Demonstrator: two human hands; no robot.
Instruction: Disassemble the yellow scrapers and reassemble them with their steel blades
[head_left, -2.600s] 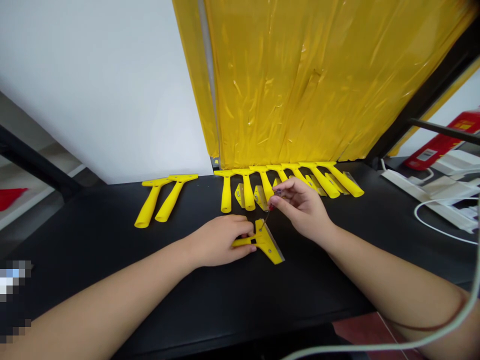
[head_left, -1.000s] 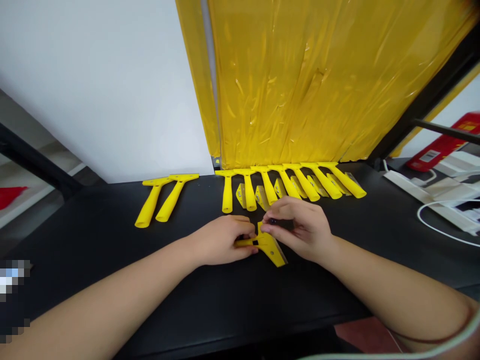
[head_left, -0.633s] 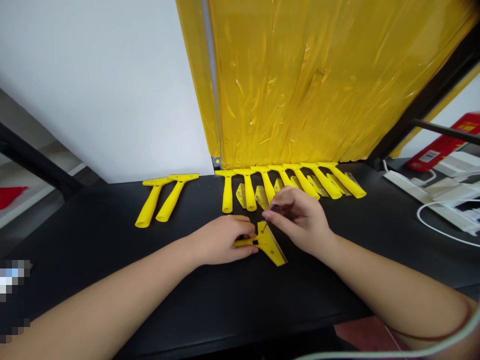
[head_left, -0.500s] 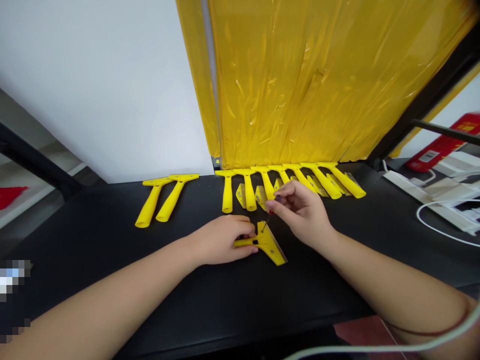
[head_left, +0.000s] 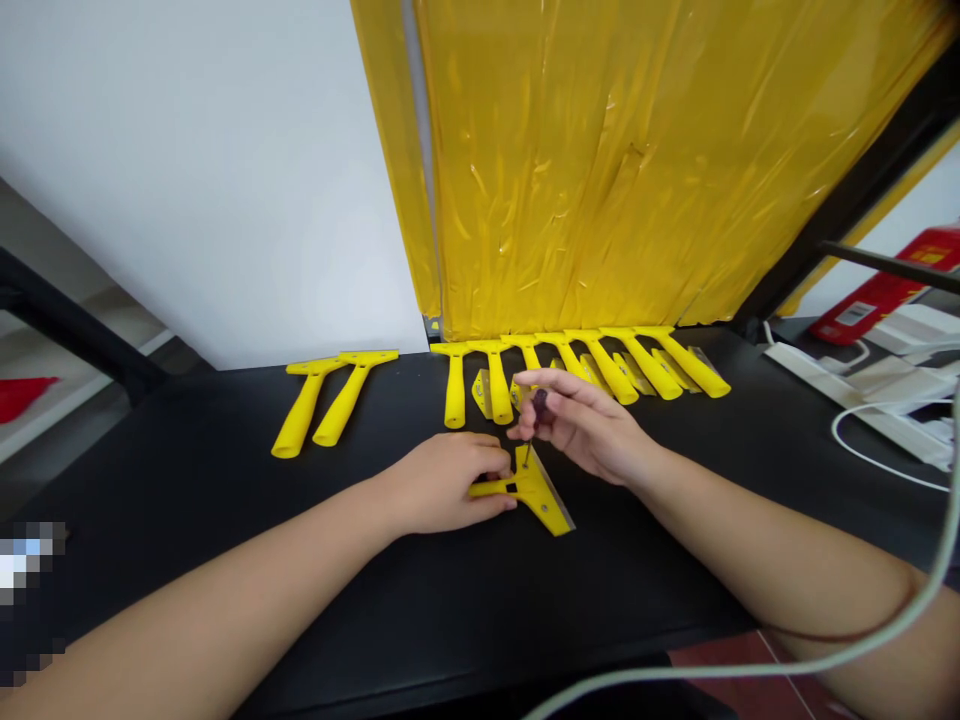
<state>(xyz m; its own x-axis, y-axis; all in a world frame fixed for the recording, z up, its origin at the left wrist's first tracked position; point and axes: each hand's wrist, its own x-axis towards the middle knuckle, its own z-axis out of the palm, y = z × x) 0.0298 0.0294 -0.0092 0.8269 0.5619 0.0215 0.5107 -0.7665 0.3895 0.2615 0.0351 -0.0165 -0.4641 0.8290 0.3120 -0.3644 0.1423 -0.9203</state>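
Observation:
My left hand (head_left: 442,485) rests on and grips a yellow plastic scraper (head_left: 538,497), which lies flat on the table with its metal blade edge toward the lower right. Its handle end is partly hidden under my fingers. My right hand (head_left: 581,425) pinches a small dark-handled screwdriver (head_left: 537,420), whose thin shaft reaches down to the scraper's head. Behind my hands lies a row of several yellow scrapers (head_left: 454,395), with loose metal-edged blades (head_left: 481,393) among them. My right fingers hide part of that row.
A black table (head_left: 375,620) holds everything. Two more yellow scrapers (head_left: 304,415) lie to the left. A yellow plastic sheet (head_left: 600,170) hangs behind, beside a white wall (head_left: 202,170). A white power strip (head_left: 855,400), white cable (head_left: 862,450) and red box (head_left: 885,290) sit at right.
My right hand has moved left and turned, bringing the screwdriver upright over the scraper's head. My left hand and the scraper have stayed in place. The white cable has swung into view.

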